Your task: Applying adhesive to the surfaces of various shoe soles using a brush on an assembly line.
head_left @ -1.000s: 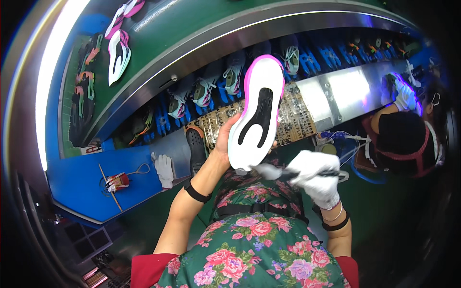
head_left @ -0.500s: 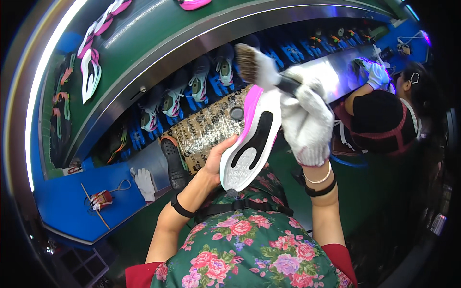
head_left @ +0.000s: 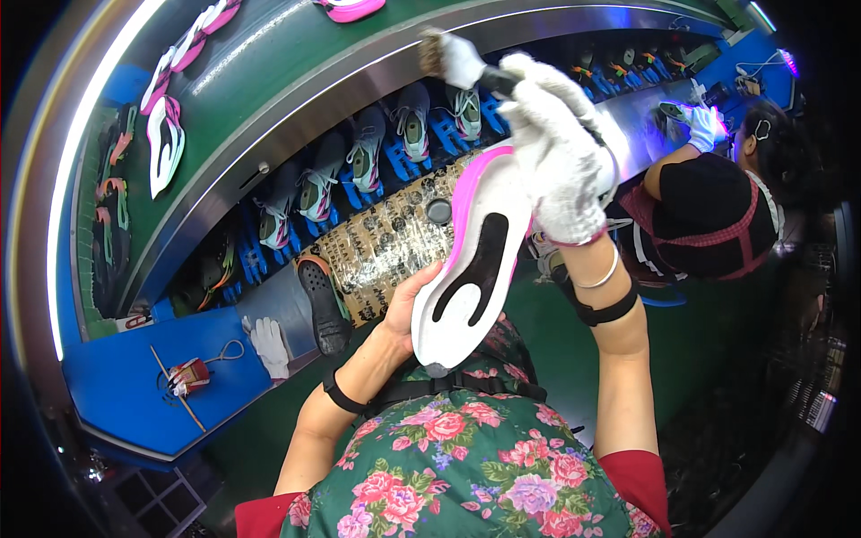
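My bare left hand [head_left: 406, 309] grips a shoe sole [head_left: 439, 342] along its left edge, near the lower end. The sole is white with a pink rim and a black inlay, and it is held tilted in front of my apron. In a white knit glove, my right hand [head_left: 567, 166] is closed round the dark handle of a brush [head_left: 459, 63]. The brush's brown bristles point to the upper left, beyond the far end of the sole and apart from it. The glove partly hides the sole's upper right side.
White-and-pink soles [head_left: 165, 143] lie on the green belt [head_left: 296, 45]. Below it, several shoes [head_left: 366, 152] stand on blue racks. A taped cardboard surface [head_left: 381, 242], a dark clog [head_left: 321, 305] and a glove [head_left: 269, 347] are nearby. A co-worker [head_left: 708, 202] works at the right.
My right hand has carried the brush farther away and slightly left, lifting it off from beside the sole's far end. More of that end now shows. My left hand keeps its hold.
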`<state>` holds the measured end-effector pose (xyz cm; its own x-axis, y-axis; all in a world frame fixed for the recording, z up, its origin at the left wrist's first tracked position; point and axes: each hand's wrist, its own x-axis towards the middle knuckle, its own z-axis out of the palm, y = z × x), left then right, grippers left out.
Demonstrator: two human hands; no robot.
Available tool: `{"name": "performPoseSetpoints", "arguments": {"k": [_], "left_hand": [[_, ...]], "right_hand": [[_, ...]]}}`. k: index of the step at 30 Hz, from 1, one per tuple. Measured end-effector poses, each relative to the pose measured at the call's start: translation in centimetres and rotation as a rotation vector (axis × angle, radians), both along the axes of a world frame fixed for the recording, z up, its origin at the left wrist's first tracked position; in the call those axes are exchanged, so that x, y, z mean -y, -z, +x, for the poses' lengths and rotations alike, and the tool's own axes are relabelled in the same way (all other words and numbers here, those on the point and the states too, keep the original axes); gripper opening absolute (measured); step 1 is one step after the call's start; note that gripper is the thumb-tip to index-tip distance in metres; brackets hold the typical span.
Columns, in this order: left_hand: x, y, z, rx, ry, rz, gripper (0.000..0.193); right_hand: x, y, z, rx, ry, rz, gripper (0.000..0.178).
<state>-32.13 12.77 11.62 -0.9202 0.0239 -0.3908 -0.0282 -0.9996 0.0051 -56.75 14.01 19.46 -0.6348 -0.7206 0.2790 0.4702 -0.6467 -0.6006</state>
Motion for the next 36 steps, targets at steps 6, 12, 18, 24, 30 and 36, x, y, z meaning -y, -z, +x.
{"name": "performPoseSetpoints", "arguments": {"k": [6, 12, 18, 24, 30, 36], "left_hand": [[0.5, -1.3, 0.0, -0.025, -0.047, -0.057, 0.074], [2.7, -3.1, 2.0, -0.215, -0.136, -0.1, 0.092], [10.2, -8.1, 4.9, -0.55, -0.246, -0.521, 0.11], [24.2, -11.1, 4.3, -0.536, -0.541, -0.453, 0.095], [29.1, -9.1, 3.2, -0.35, -0.849, -0.052, 0.095], [31.7, -9.3, 3.3, -0.34, -0.892, -0.272, 0.104]], "right_hand": [[-2.8, -0.5, -0.8, 0.104, 0.117, 0.032, 0.025], [-6.7, 1.8, 0.1, 0.25, 0.16, 0.014, 0.019], [-10.9, 7.5, 1.1, 0.451, 0.179, 0.096, 0.025], [-8.5, 10.5, 6.3, 0.488, 0.064, 0.248, 0.021], [-6.8, 12.1, 9.3, 0.486, 0.013, 0.349, 0.023], [-6.7, 13.3, 10.3, 0.436, -0.035, 0.461, 0.023]]}}
